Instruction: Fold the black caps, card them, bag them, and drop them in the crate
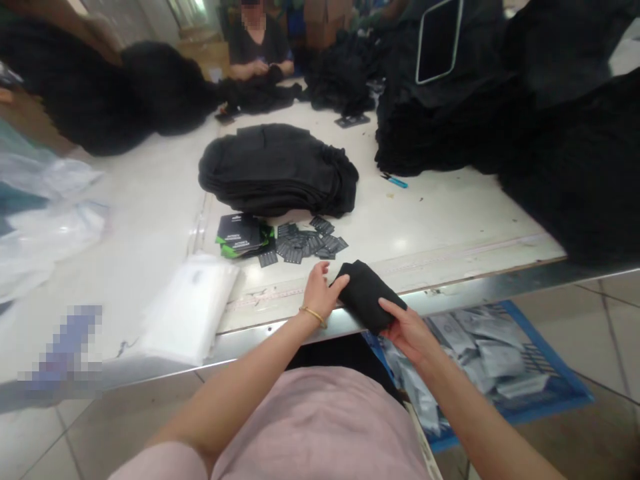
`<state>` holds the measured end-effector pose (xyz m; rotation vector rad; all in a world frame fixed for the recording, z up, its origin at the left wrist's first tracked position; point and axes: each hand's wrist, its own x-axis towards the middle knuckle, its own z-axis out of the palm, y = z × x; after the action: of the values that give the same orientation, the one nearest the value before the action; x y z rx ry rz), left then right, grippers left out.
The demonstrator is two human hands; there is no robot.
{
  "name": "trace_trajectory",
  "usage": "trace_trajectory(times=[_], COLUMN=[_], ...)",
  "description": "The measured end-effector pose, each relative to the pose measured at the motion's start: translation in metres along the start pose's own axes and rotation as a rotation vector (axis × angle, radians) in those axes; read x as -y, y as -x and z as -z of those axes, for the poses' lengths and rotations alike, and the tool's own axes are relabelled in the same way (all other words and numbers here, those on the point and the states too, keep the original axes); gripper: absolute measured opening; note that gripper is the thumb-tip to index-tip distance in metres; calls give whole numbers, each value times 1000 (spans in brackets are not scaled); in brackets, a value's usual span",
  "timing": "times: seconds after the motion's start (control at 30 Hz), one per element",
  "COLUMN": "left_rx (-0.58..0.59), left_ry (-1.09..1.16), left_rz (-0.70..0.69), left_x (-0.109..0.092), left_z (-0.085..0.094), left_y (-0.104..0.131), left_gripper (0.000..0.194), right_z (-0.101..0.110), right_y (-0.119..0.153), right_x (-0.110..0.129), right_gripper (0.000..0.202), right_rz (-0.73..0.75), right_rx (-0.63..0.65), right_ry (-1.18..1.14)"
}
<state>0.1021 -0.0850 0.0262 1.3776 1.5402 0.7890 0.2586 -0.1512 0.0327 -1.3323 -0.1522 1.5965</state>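
Observation:
A folded black garment [369,293] is tilted over the table's front edge. My right hand [404,328] grips its lower right end, thumb on top and fingers underneath. Beside its upper left end is my left hand [323,290], with a bracelet at the wrist. The left thumb touches the cloth while the other visible fingers stand apart from it, slightly curled. Just beyond lie scattered small dark printed cards [305,243] and a stack of black-and-green printed cards [243,233]. Behind the cards is a stack of folded black garments [280,163].
Clear plastic bags [193,307] lie left on the white table [430,220]. Blue thread snips [395,181] lie right of the garment stack. Large black cloth piles flank both sides, a phone [439,41] atop the right one. A blue crate [545,360] holds packed bags below. Another person [260,47] sits opposite.

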Motion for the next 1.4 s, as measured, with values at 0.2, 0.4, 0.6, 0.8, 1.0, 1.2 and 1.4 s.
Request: trace_trajectory(times=[0.2, 0.4, 0.6, 0.8, 1.0, 1.2, 1.4], left_rx=[40, 200, 263, -249, -439, -627, -307], left_ry=[797, 976, 790, -85, -570, -661, 176], left_rz=[270, 398, 267, -89, 242, 10, 112], left_x=[1, -1, 9, 21, 31, 39, 23], left_z=[-1, 36, 48, 139, 227, 239, 184], left_y=[46, 41, 49, -32, -130, -126, -40], left_gripper=[56, 46, 56, 72, 75, 48, 44], right_z=[-31, -17, -50, -62, -47, -51, -72], right_y=[21, 10, 6, -6, -15, -17, -20], right_x=[-34, -20, -40, -39, -34, -31, -40], right_gripper=[15, 24, 42, 49, 47, 49, 54], right_rz=[-205, 32, -114, -60, -124, -167, -18], right_rx=[155, 142, 362, 182, 213, 247, 198], right_ry=[-261, 129, 84, 115, 184, 178, 233])
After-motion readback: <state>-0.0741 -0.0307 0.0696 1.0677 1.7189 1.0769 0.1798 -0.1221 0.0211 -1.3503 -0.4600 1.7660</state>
